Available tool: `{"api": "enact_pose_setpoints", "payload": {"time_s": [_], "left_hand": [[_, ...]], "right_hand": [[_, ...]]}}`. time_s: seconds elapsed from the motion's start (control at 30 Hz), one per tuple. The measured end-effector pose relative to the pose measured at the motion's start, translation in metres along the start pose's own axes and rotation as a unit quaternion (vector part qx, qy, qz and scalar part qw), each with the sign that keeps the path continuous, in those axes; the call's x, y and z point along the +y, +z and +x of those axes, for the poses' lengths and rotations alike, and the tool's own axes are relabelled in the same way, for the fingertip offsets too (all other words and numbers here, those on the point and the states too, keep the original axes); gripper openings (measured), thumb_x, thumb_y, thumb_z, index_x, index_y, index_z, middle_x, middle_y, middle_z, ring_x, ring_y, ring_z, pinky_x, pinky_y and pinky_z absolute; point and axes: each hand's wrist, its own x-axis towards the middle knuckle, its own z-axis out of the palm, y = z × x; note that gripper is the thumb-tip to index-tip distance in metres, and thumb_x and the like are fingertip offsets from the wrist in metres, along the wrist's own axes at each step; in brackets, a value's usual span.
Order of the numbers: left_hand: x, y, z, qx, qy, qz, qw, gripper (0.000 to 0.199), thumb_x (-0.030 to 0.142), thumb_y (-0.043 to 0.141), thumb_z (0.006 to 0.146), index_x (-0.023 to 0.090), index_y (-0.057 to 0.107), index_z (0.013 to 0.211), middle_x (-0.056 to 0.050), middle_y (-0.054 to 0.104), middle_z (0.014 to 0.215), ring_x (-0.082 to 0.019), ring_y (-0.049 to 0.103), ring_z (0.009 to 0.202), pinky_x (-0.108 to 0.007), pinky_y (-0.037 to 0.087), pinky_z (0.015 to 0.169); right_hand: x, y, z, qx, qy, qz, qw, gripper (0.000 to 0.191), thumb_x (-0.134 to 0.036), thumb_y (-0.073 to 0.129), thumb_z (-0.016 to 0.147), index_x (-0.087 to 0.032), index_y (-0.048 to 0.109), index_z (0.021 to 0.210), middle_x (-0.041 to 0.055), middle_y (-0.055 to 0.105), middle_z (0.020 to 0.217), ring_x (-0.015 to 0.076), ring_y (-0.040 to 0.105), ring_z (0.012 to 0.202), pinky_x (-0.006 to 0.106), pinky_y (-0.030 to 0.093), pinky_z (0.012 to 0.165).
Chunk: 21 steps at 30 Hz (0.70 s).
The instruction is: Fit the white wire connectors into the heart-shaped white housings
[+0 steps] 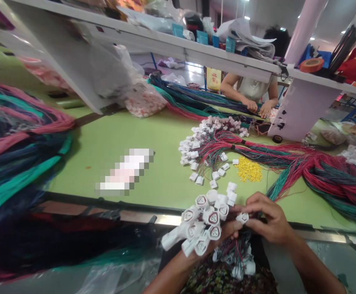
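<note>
A cluster of white plug connectors (213, 218), several with three-hole faces, fans out over my left hand (231, 230), whose fingers are closed on the wires and partly hidden. My right hand (269, 216) pinches a single white connector (242, 217) between thumb and fingers, just right of that cluster. Both hands are close together at the table's near edge. More white connectors (239, 267) on thin dark and red wires hang below my hands. Beyond them on the green table (159, 139) lie a heap of small yellow pieces (249, 169) and a pile of white connectors (193, 149) on wires.
Bundled red, green and dark wires (334, 175) cover the right side; another large bundle (18, 143) fills the left. A clear bag (145, 100) of pale parts stands at the back. A white shelf (165, 36) spans overhead. Across the table, a person's hands (257, 108) handle wires.
</note>
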Motion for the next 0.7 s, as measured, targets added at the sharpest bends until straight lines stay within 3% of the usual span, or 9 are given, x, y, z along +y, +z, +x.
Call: {"api": "enact_pose_setpoints", "payload": {"time_s": [0.1, 0.17, 0.23, 0.33, 0.47, 0.7], "left_hand": [[-0.005, 0.001, 0.002, 0.049, -0.009, 0.003, 0.999, 0.036, 0.047, 0.084, 0.072, 0.024, 0.076, 0.098, -0.003, 0.067, 0.068, -0.018, 0.054, 0.054, -0.034, 0.046, 0.054], [-0.008, 0.003, 0.003, 0.084, -0.014, -0.024, 0.996, 0.036, 0.049, 0.086, 0.07, 0.025, 0.076, 0.094, -0.001, 0.062, 0.066, -0.017, 0.051, 0.054, -0.033, 0.043, 0.053], [-0.009, 0.005, 0.003, 0.098, -0.027, -0.047, 0.994, 0.036, 0.049, 0.087, 0.069, 0.024, 0.076, 0.092, 0.001, 0.056, 0.061, -0.016, 0.047, 0.053, -0.031, 0.039, 0.052], [-0.008, 0.006, 0.004, 0.111, -0.029, -0.055, 0.992, 0.032, 0.045, 0.086, 0.072, 0.023, 0.076, 0.093, 0.003, 0.051, 0.058, -0.014, 0.044, 0.052, -0.029, 0.034, 0.051], [-0.007, 0.006, 0.004, 0.114, -0.03, -0.058, 0.991, 0.031, 0.043, 0.084, 0.074, 0.021, 0.075, 0.094, 0.003, 0.05, 0.058, -0.013, 0.043, 0.053, -0.029, 0.033, 0.051], [-0.002, 0.009, 0.002, 0.122, -0.052, -0.091, 0.987, 0.032, 0.037, 0.083, 0.071, 0.019, 0.074, 0.096, 0.003, 0.056, 0.059, -0.014, 0.047, 0.054, -0.029, 0.034, 0.053]], "right_hand": [[0.026, -0.015, 0.009, 0.022, 0.092, -0.108, 0.99, 0.025, -0.021, 0.051, 0.1, -0.022, 0.062, 0.122, 0.0074, 0.067, 0.106, 0.0199, 0.066, 0.097, 0.034, 0.057, 0.085], [0.048, -0.025, 0.014, 0.026, 0.113, -0.288, 0.95, 0.031, -0.014, 0.047, 0.096, -0.02, 0.061, 0.123, 0.0119, 0.065, 0.114, 0.0246, 0.063, 0.104, 0.041, 0.054, 0.093], [0.065, -0.031, 0.017, 0.024, 0.12, -0.336, 0.934, 0.037, -0.006, 0.045, 0.091, -0.017, 0.064, 0.121, 0.0166, 0.063, 0.118, 0.0299, 0.059, 0.111, 0.049, 0.049, 0.1], [0.077, -0.03, 0.018, 0.0, 0.112, -0.344, 0.932, 0.041, -0.002, 0.045, 0.088, -0.017, 0.068, 0.118, 0.016, 0.063, 0.116, 0.0293, 0.058, 0.109, 0.048, 0.047, 0.1], [0.075, -0.021, 0.018, -0.024, 0.087, -0.327, 0.941, 0.04, -0.004, 0.046, 0.091, -0.019, 0.069, 0.12, 0.0127, 0.063, 0.115, 0.0258, 0.058, 0.108, 0.042, 0.049, 0.098], [0.081, -0.024, 0.018, 0.019, 0.064, -0.283, 0.957, 0.034, -0.006, 0.046, 0.093, -0.023, 0.075, 0.104, 0.0087, 0.063, 0.106, 0.0221, 0.062, 0.1, 0.037, 0.053, 0.089]]}}
